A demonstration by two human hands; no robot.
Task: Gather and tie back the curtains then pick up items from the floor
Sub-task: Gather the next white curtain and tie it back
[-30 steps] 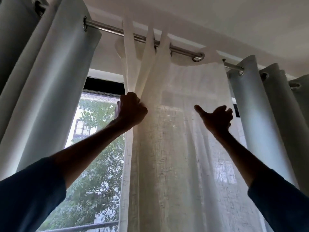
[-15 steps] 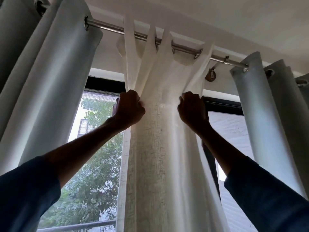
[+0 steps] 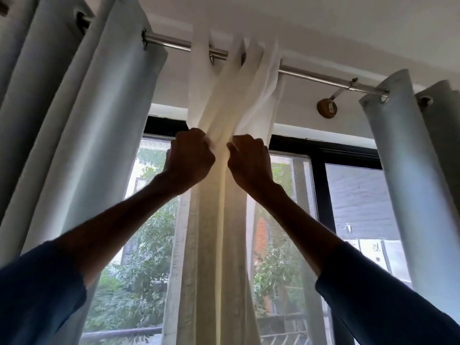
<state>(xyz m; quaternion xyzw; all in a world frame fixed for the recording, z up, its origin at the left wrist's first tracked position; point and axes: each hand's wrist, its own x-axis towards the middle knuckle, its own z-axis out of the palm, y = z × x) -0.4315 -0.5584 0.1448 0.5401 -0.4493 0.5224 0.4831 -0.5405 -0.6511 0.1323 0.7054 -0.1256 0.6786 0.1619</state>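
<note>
Your left hand (image 3: pixel 189 158) is up high and fisted around the left side of the sheer curtain (image 3: pixel 216 220), fingers curled in tight on the cloth. Your right hand (image 3: pixel 249 160) grips the right side of the same bunch, thumb pointing in toward the other one. The two hands sit just beside each other with only a narrow strip of fabric showing between them, so yeah, both are full of curtain.

That sheer curtain is pulled into one thick column in the middle of the window (image 3: pixel 353 195). Above your hands it fans out in several folds up to the rod (image 3: pixel 323 75), and below them it hangs straight down out of view. The top folds are kinda smeared, so I can't really tell how many rings are bunched up there.

On either side hang the heavy ones: the left grey curtain (image 3: pixel 87 145) takes up a big chunk of the view, and the right grey curtain (image 3: pixel 403 170) is well apart from the sheer one, leaving bare rod between. A round brown bracket (image 3: pixel 326 108) holds the rod to the wall over there. Green trees (image 3: pixel 139 270) show through the glass on both sides of the bunch. Your blue sleeves (image 3: pixel 37 295) are pushed up, forearms bare.
</note>
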